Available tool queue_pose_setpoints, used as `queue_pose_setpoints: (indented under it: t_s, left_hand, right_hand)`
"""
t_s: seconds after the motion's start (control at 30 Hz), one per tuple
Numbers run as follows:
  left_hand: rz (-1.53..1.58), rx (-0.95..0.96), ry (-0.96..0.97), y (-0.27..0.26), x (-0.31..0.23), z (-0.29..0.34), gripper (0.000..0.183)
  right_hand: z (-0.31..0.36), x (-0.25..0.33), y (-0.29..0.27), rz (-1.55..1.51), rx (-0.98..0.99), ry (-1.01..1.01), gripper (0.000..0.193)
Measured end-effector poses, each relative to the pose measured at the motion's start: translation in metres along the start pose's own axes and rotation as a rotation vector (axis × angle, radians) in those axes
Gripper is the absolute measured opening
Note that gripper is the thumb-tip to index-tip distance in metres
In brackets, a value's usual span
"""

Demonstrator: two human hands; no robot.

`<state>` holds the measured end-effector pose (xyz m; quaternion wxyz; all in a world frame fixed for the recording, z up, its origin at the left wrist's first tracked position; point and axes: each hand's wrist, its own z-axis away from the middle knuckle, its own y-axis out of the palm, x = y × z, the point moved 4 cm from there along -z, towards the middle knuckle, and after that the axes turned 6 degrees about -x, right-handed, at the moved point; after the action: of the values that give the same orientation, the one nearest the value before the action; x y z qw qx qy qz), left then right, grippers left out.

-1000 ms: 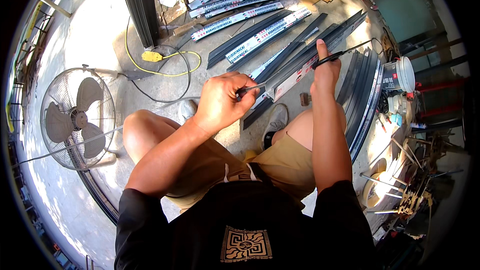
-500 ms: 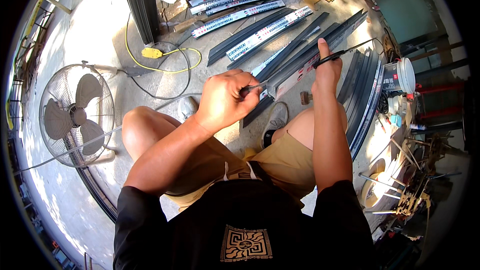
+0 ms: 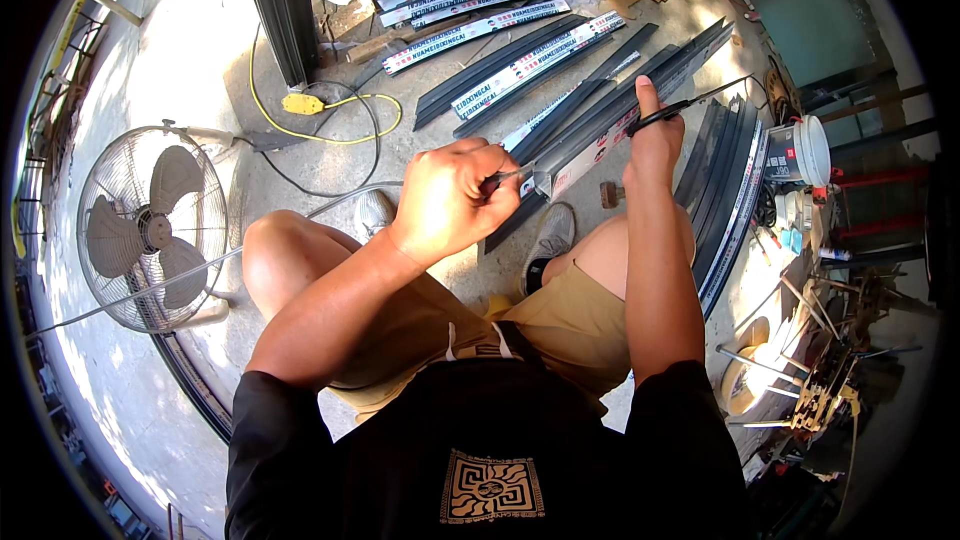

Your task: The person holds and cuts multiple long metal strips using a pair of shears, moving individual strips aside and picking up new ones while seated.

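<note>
My left hand (image 3: 450,195) is closed in a pinch at the near end of a dark metal profile (image 3: 590,143). A thin grey strip (image 3: 330,205) runs out from behind this hand, over my left knee and across the fan. Something dark and narrow, partly hidden, shows between thumb and forefinger and points at the profile's end. My right hand (image 3: 656,135) grips the profile farther along, thumb on top. A slim black item (image 3: 665,115) also sits in the right hand, with a thin dark line stretching to the right; its kind is unclear.
More dark profiles, several with printed white film (image 3: 475,37), lie ahead on the concrete. Curved profiles (image 3: 735,170) rest to the right, near a white bucket (image 3: 808,150). A floor fan (image 3: 153,230) stands left, and a yellow cable (image 3: 335,142) loops beyond my left knee.
Both hands and the profile keep almost the same position. The grey strip's far left part has shifted very slightly.
</note>
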<state>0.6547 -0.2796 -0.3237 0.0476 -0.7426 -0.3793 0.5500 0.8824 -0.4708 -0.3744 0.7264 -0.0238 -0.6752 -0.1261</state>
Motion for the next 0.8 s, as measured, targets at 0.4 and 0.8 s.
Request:
queue_pose_setpoints:
  t_s: [0.4, 0.8]
  left_hand:
    - [0.016, -0.009, -0.036, 0.0011, 0.0015, 0.0001, 0.008]
    - [0.056, -0.03, -0.062, 0.0016, 0.0013, 0.0008, 0.012]
  right_hand:
    - [0.0001, -0.0011, -0.0003, 0.01, -0.001, 0.011, 0.042]
    - [-0.0008, -0.0035, -0.0023, 0.059, -0.024, 0.006, 0.045]
